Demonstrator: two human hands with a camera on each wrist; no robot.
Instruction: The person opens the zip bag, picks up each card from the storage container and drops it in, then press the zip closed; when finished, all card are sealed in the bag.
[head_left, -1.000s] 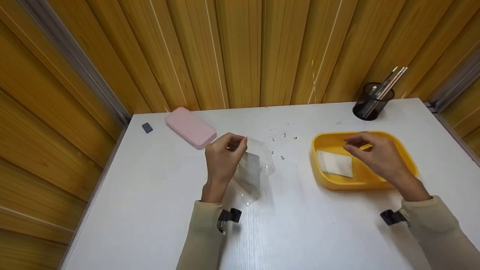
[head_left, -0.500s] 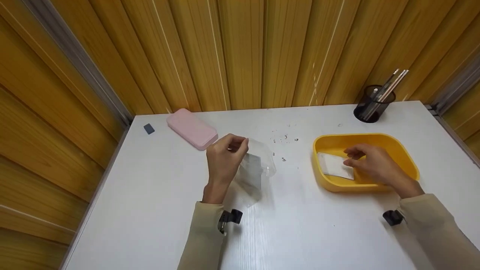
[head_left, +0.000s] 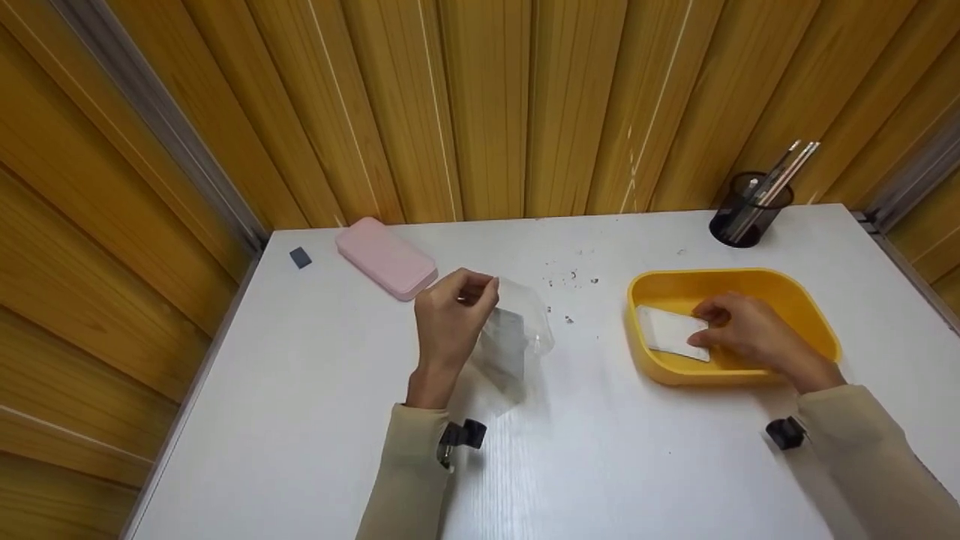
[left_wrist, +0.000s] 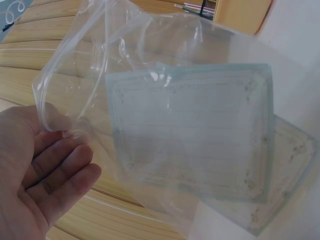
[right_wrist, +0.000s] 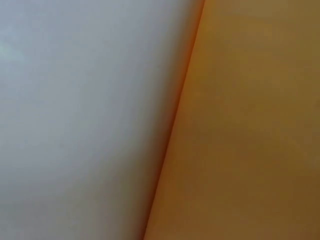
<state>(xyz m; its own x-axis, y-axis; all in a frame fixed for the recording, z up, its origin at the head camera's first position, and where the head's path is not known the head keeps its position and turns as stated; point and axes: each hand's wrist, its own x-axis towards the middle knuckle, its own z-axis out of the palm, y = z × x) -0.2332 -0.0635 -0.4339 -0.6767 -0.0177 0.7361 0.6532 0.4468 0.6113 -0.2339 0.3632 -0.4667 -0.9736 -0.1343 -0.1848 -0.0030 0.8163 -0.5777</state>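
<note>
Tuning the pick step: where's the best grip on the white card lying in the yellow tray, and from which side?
Probably the white card's right short edge, coming from above on the right, where the right hand already rests. It lies flat on the yellow tray's floor, its left end close to the wall, so lift that freer edge and pinch it with thumb under, fingers on top.

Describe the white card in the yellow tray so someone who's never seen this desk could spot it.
On the white table, find the yellow tray on the right. The white card lies flat inside, under the right hand; it's the only thing in the tray.
</note>
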